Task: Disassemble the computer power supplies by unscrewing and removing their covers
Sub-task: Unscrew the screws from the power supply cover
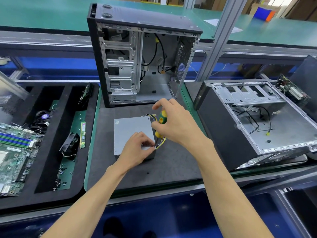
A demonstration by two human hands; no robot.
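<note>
Two hands are working at the near right corner of the power supply (pixel 132 134). The right hand (pixel 173 122) is gripping the green-and-yellow handle of a screwdriver (pixel 162 117), holding it nearly upright with its tip pointing down at that corner; the tip itself is hidden behind the fingers. The left hand (pixel 139 150) is resting on the cover's near edge, its fingertips pinching at something small by the white tie where the wire bundle (pixel 160 140) is leaving the box; what they are pinching I cannot tell.

That grey metal box is lying flat on the dark mat (pixel 171 167) in the middle of the table, just in front of an upright, opened computer case (pixel 137 62). It is looking rigid and fairly heavy, likely staying put under downward screwdriver pressure, though its smooth lid could be slippery. Sheet-metal edges may be sharp, so holding it by the flat sides seems safer than by the floppy cables. Another opened case (pixel 257 124) is lying to the right, and a motherboard (pixel 15 152) to the left.
</note>
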